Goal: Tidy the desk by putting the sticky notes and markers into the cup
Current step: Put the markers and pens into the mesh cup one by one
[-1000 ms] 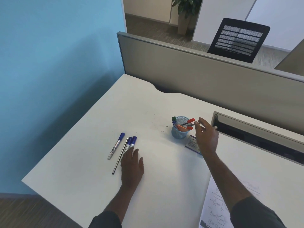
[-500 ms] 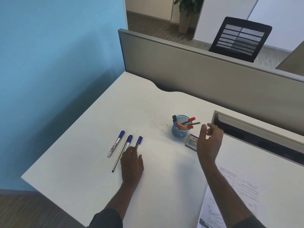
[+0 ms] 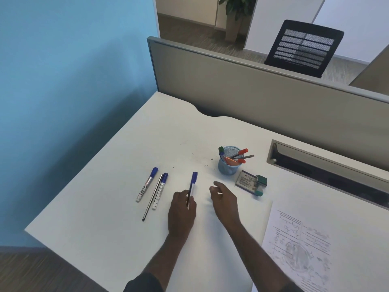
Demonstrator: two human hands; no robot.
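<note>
- The left hand (image 3: 182,209) had its grip closed round the lower barrel of a blue-capped marker (image 3: 193,185), fingers and thumb pinching it; the capped end pointed away from the person, above the white surface (image 3: 105,207).
- The right hand (image 3: 224,200) hung just beside the left, its grip loose and holding nothing, fingers relaxed and slightly bent, thumb towards the held marker but apart from it.
- Two more blue-capped markers lay on the surface left of the hands: the far-left marker (image 3: 146,184) and the second marker (image 3: 160,190), roughly parallel, caps away from the person.
- A thin dark pen (image 3: 152,198) lay between those two, touching or nearly touching the second marker; I could not tell which.
- The blue mesh cup (image 3: 228,165) stood upright beyond the right hand, already holding red-capped markers (image 3: 242,152), a green-capped marker (image 3: 221,149) and something orange (image 3: 230,161) that could be the sticky notes.
- Just right of the cup lay a small flat packet (image 3: 246,180) with greenish pieces at its right edge.
- A printed sheet (image 3: 301,245) lay at the near right of the surface.
- A grey partition (image 3: 252,91) rose behind, with a black mesh chair (image 3: 303,48) beyond it.
</note>
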